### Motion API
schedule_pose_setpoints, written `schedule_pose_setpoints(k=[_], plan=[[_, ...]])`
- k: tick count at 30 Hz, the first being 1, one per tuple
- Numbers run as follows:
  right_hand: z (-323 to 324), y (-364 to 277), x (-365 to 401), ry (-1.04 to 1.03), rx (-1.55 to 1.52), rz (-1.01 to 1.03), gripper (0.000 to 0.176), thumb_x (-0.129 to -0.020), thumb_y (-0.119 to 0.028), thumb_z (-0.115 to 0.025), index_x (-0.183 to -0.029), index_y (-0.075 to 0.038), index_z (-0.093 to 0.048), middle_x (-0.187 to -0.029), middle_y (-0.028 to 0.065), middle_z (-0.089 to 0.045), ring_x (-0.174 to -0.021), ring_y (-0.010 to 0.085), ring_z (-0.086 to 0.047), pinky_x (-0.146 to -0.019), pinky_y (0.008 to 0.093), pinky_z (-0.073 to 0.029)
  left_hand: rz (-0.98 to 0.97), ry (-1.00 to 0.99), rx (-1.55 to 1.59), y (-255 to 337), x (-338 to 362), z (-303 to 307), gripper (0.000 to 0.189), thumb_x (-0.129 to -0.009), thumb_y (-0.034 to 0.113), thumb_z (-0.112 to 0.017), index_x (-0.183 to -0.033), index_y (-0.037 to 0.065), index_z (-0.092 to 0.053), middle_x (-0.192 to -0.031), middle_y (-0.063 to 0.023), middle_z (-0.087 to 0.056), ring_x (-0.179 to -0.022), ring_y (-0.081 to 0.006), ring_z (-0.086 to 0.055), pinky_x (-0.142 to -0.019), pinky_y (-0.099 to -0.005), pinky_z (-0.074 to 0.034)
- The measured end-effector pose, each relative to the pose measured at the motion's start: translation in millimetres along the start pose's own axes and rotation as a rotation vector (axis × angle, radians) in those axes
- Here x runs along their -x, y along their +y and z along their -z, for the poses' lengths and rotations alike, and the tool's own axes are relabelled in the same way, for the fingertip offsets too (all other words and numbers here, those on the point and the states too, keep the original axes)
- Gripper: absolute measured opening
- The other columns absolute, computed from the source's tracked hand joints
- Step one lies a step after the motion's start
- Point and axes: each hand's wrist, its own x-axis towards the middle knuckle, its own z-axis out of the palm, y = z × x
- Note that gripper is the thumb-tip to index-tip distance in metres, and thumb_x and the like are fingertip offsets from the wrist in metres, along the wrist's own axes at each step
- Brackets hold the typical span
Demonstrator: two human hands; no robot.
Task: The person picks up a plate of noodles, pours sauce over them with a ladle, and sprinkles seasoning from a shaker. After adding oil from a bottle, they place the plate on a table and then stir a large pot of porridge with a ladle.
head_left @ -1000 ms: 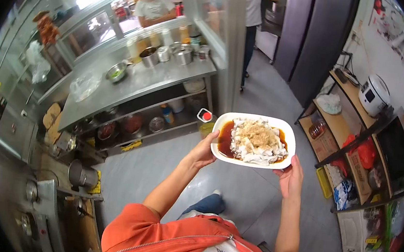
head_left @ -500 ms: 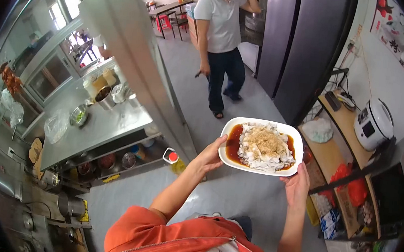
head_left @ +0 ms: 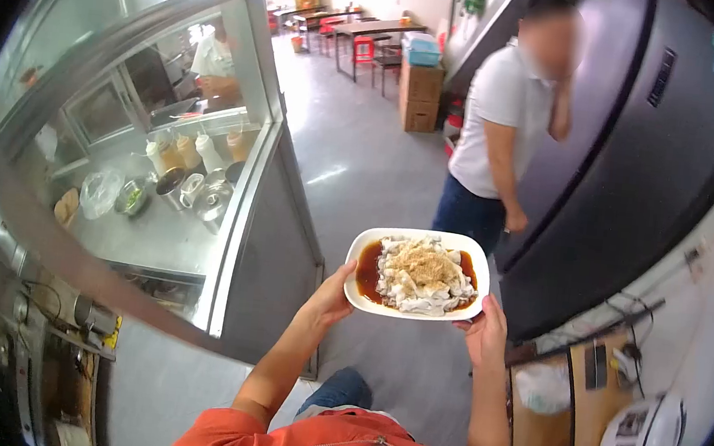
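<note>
plate [head_left: 407, 314]: white, oblong, being held level at chest height, just left of the refrigerator [head_left: 629, 163] and in front of its lower corner.
contents: pale folded rice rolls [head_left: 420, 279] with a tan crumb topping are sitting in the middle; dark red-brown sauce [head_left: 367, 274] is pooling on the side away from the refrigerator.
left hand [head_left: 328, 298]: gripping the plate edge farthest from the refrigerator, thumb lying up against the rim, the other fingers curling underneath and hidden.
right hand [head_left: 484, 334]: supporting the near corner on the refrigerator side, thumb pressing the rim, fingers tucked below the plate; how far they are spreading cannot be told.
person in white shirt [head_left: 495, 125]: standing directly against the refrigerator front, one arm raised, the other hanging down.
steel counter [head_left: 158, 234]: standing well to the left of the refrigerator, behind glass, carrying metal pots and sauce bottles [head_left: 198, 173].
rice cooker [head_left: 642, 435]: sitting on a wooden shelf below the refrigerator, on the near side.
</note>
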Motion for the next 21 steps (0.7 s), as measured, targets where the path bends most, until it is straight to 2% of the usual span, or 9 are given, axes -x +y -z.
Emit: schedule_pose_setpoints(k=[2,6,8,9,12,13,15,19,21], plan=[[-13,1,-2,-0.008,0.006,0.029,0.036,-0.086,-0.019,-0.038,-0.116,0.002,-0.04,-0.102,0.0129,-0.054,-0.084,0.0179,-0.058,-0.056,0.0276,-0.053,-0.009,0.103,-0.047,9,7,0,0.043,-0.089,0.034,-0.039,-0.12,0.004,-0.038,-0.115,-0.0087,-0.049,-0.102,-0.019,-0.05,-0.089,-0.0332,-0.04],[-20,17,-4,0.01,0.001,0.107,0.035,-0.086,-0.018,-0.038,-0.115,0.002,-0.041,-0.101,0.0126,-0.055,-0.083,0.0178,-0.058,-0.056,0.0276,-0.053,-0.048,-0.019,-0.119,20,-9,14,0.043,-0.09,0.034,-0.036,-0.119,0.003,-0.039,-0.114,-0.0092,-0.05,-0.1,-0.0182,-0.052,-0.086,-0.033,-0.042],[-45,14,13,0.089,-0.004,0.173,0.032,-0.087,-0.021,-0.039,-0.111,0.001,-0.043,-0.096,0.0106,-0.057,-0.074,0.0164,-0.06,-0.052,0.0272,-0.053,-0.094,-0.137,-0.169,38,6,8,0.045,-0.09,0.035,-0.034,-0.12,0.002,-0.037,-0.114,-0.0096,-0.049,-0.101,-0.0177,-0.051,-0.086,-0.0325,-0.042],[-41,17,15,0.03,-0.004,0.194,0.032,-0.086,-0.018,-0.04,-0.11,0.001,-0.044,-0.099,0.0117,-0.055,-0.082,0.0178,-0.058,-0.056,0.0287,-0.053,-0.113,-0.17,-0.189,46,16,0,0.045,-0.091,0.034,-0.032,-0.122,0.001,-0.035,-0.116,-0.0101,-0.048,-0.103,-0.0184,-0.05,-0.089,-0.0322,-0.04],[-62,22,35,0.105,-0.049,0.216,0.029,-0.085,-0.02,-0.041,-0.106,-0.001,-0.047,-0.099,0.0103,-0.056,-0.082,0.0179,-0.058,-0.056,0.0301,-0.053,-0.106,-0.257,-0.174,55,24,12,0.043,-0.092,0.033,-0.03,-0.124,0.004,-0.034,-0.118,-0.0101,-0.047,-0.105,-0.0188,-0.048,-0.091,-0.0331,-0.038],[-38,41,1,0.13,-0.065,0.188,0.029,-0.085,-0.02,-0.041,-0.106,-0.001,-0.047,-0.1,0.01,-0.056,-0.083,0.0177,-0.059,-0.056,0.0304,-0.052,-0.073,-0.239,-0.196,44,-24,29,0.043,-0.092,0.033,-0.03,-0.124,0.005,-0.034,-0.118,-0.0098,-0.046,-0.105,-0.0186,-0.048,-0.092,-0.0333,-0.037],[-40,42,8,0.168,-0.056,0.157,0.029,-0.085,-0.02,-0.041,-0.106,-0.001,-0.047,-0.099,0.0101,-0.056,-0.082,0.0175,-0.059,-0.055,0.0294,-0.052,-0.04,-0.151,-0.221,43,-10,26,0.045,-0.092,0.035,-0.029,-0.124,0.003,-0.034,-0.117,-0.0091,-0.047,-0.104,-0.0167,-0.049,-0.089,-0.0318,-0.039],[-57,29,22,0.133,-0.014,0.203,0.031,-0.086,-0.021,-0.04,-0.109,-0.001,-0.046,-0.099,0.0099,-0.056,-0.082,0.0169,-0.059,-0.055,0.0278,-0.05,-0.081,-0.148,-0.273,51,-2,20,0.048,-0.091,0.039,-0.03,-0.119,0.002,-0.039,-0.113,-0.0077,-0.051,-0.102,-0.0146,-0.049,-0.087,-0.0303,-0.041],[-70,23,40,0.177,-0.043,0.18,0.026,-0.085,-0.021,-0.044,-0.102,-0.002,-0.048,-0.095,0.0091,-0.057,-0.073,0.0159,-0.06,-0.049,0.0256,-0.052,-0.094,-0.087,-0.289,47,24,23,0.049,-0.09,0.041,-0.031,-0.118,0.003,-0.041,-0.111,-0.007,-0.052,-0.101,-0.0139,-0.049,-0.086,-0.0297,-0.041]])
